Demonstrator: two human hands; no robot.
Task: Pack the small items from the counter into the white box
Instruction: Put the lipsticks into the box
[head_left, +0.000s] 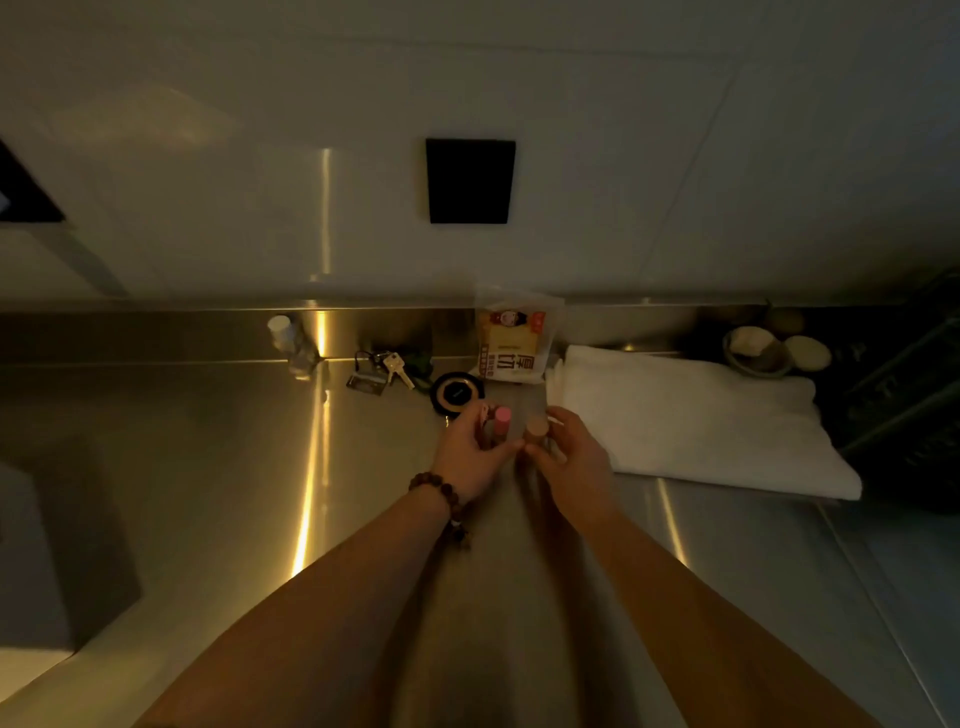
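Observation:
Both my hands meet over the middle of the steel counter (208, 441). My left hand (467, 452), with a bead bracelet at the wrist, grips a small pink-capped tube (502, 422). My right hand (571, 457) grips a small tan-capped bottle (536, 428). A faint clear container seems to stand between the hands; its outline is hard to make out. Behind them lie a round black compact (457, 392), a bunch of keys (384, 366) and a yellow snack packet (511, 343). No white box is plainly in view.
A folded white towel (691, 421) lies to the right. Small bowls (758, 348) sit at the back right, beside a dark rack (909, 389). A small white-capped bottle (283, 338) stands at the back wall. A sink basin (52, 545) opens at the left.

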